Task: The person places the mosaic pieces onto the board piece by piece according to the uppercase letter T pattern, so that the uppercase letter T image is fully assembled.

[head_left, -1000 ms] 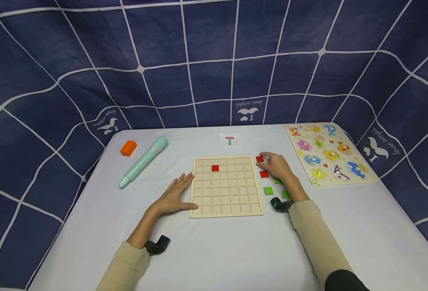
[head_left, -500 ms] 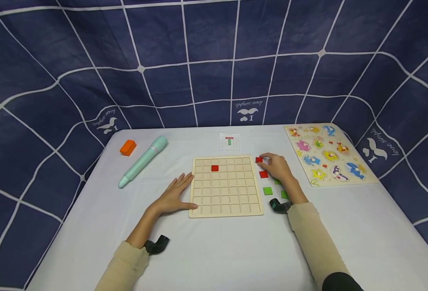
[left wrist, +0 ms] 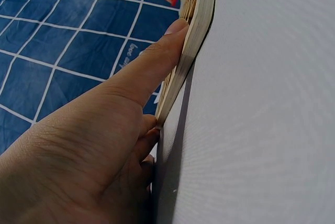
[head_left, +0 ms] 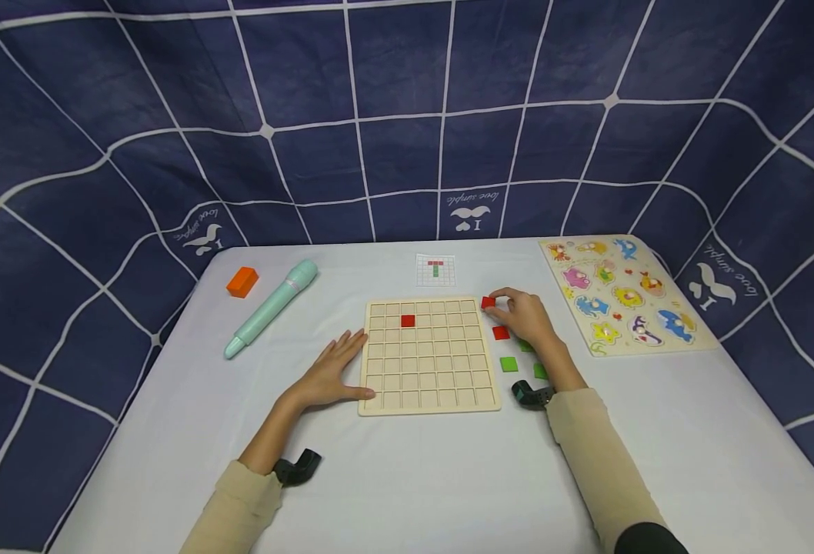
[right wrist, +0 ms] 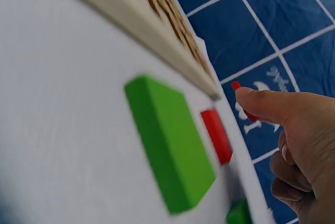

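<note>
A wooden grid board [head_left: 431, 372] lies on the white table with one red square tile [head_left: 408, 321] in a cell of its second row. My left hand [head_left: 327, 377] is spread along the board's left side, thumb [left wrist: 167, 41] on the near corner and straight fingertips at the edge. Past the board's far right corner, my right hand [head_left: 528, 317] pinches another red tile [head_left: 488, 302] between thumb and fingers. In the right wrist view this tile is tilted and held up off the table. Under that hand lie a red tile [head_left: 501, 333] and several green tiles [head_left: 508, 364].
Behind the board lies a small card [head_left: 436, 271] printed with a red and green T on a grid. A mint-green microphone-shaped object [head_left: 271, 309] and an orange block [head_left: 242, 282] lie to the left. An animal peg puzzle [head_left: 622, 296] occupies the back right.
My right hand has taken hold of the far red tile, lifted it and shifted it slightly left toward the board. The left hand stays where it was.
</note>
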The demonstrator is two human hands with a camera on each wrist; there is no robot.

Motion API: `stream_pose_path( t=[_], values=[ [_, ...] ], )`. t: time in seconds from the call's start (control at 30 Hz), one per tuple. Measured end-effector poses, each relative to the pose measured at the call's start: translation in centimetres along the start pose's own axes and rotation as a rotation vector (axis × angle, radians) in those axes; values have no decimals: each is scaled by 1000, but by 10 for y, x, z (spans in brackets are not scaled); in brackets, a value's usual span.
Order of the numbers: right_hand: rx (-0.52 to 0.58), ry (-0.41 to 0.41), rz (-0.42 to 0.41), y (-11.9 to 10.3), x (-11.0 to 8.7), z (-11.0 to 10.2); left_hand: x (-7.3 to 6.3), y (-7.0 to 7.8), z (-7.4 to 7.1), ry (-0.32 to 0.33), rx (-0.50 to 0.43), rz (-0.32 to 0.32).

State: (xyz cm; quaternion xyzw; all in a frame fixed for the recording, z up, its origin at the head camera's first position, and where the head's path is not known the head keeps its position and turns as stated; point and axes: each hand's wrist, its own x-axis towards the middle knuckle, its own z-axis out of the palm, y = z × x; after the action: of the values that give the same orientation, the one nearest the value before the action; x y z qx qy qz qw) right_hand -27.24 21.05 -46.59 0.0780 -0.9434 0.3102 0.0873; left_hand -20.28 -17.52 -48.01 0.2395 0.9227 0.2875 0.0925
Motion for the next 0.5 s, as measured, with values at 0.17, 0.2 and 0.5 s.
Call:
stream_pose_path(
  t=[0.17,0.2,0.5],
  values=[
    [0,19,-70,-20,-1,-1,0,-1,0,-3,15,-3],
    [3,18,-81,-25,-1,-1,0,-1,0,-4,11,-2],
    [10,-21,-181,-66,-4,12,-1,2,-2,0,-6,8]
  ],
)
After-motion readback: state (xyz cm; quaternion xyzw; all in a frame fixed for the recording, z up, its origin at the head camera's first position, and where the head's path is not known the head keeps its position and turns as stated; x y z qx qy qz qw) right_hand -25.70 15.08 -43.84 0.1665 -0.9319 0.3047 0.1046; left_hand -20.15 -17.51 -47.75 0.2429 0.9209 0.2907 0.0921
